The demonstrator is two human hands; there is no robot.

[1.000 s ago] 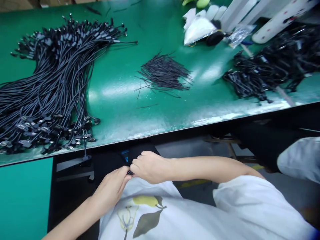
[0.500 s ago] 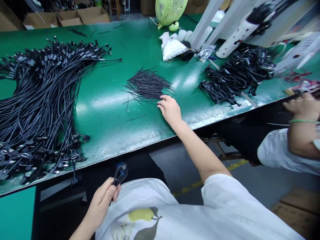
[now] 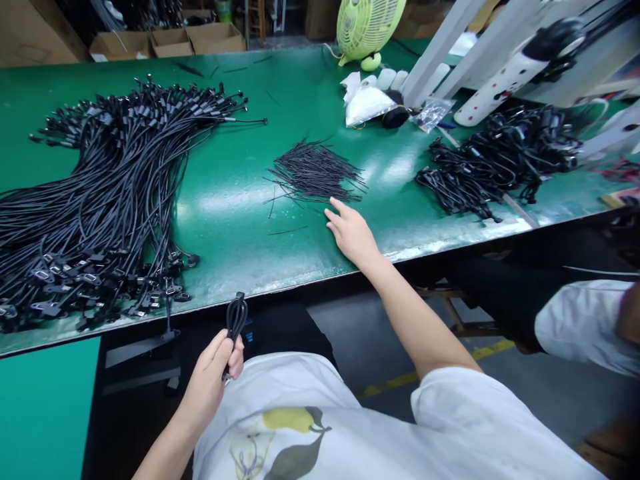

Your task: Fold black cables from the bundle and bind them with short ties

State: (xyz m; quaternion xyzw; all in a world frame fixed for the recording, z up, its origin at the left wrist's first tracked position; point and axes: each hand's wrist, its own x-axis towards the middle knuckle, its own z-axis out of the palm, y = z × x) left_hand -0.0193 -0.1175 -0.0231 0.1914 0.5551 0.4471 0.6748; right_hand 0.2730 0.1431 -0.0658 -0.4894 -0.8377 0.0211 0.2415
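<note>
My left hand [image 3: 215, 373] is below the table edge, above my lap, closed around a folded black cable [image 3: 235, 322] whose loop sticks up from my fingers. My right hand [image 3: 351, 231] reaches over the green table [image 3: 225, 200] with its fingers stretched out, fingertips at the near edge of a small heap of thin black twist ties [image 3: 315, 172]. It holds nothing that I can see. One loose tie [image 3: 287, 231] lies to the left of that hand.
A big fan of black cables [image 3: 95, 193] with connectors covers the table's left. A pile of coiled cables [image 3: 500, 160] lies at the right. A green fan [image 3: 367, 23], white bags [image 3: 367, 103] and cardboard boxes [image 3: 165, 40] sit at the back. Another person's white sleeve [image 3: 585, 323] is at the right.
A second ago both hands were pinched together on the cable in my lap. My right hand has let go and reached to the tie heap; my left keeps the folded cable.
</note>
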